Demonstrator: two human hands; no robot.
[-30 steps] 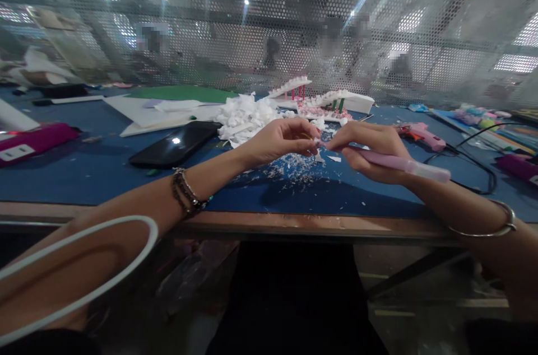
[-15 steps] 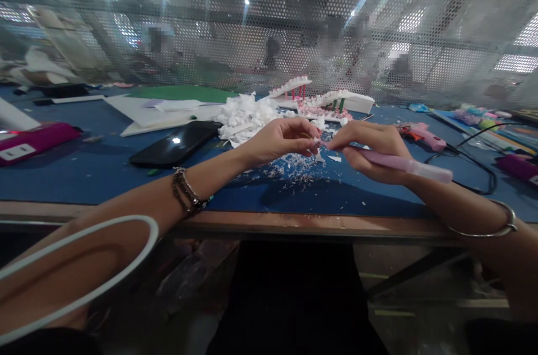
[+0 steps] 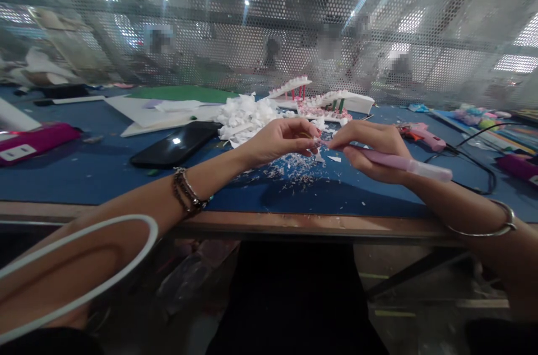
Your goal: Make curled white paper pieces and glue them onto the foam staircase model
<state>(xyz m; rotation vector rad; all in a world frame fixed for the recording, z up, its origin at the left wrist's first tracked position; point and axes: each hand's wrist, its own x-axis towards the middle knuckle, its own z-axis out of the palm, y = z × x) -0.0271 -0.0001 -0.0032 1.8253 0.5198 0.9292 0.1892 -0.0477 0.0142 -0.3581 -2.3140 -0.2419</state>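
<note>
Above the blue table, my left hand [image 3: 290, 136] pinches thumb and fingertips together around something too small and too covered to name. My right hand [image 3: 374, 148] is closed around a slim lilac-pink pen-shaped tool [image 3: 389, 160] with a translucent back end. The front of this tool points left and meets the fingertips of my left hand; its exact tip is hidden there. Beneath both hands, fine pale shavings [image 3: 294, 170] are scattered over the tabletop.
A heap of white scraps [image 3: 246, 117] lies behind my left hand, with a black phone [image 3: 176, 145] to its left. Farther back stands a white-and-pink model [image 3: 332, 102] on red and green posts. A pink glue gun [image 3: 428, 136] and black cable [image 3: 483, 184] lie right.
</note>
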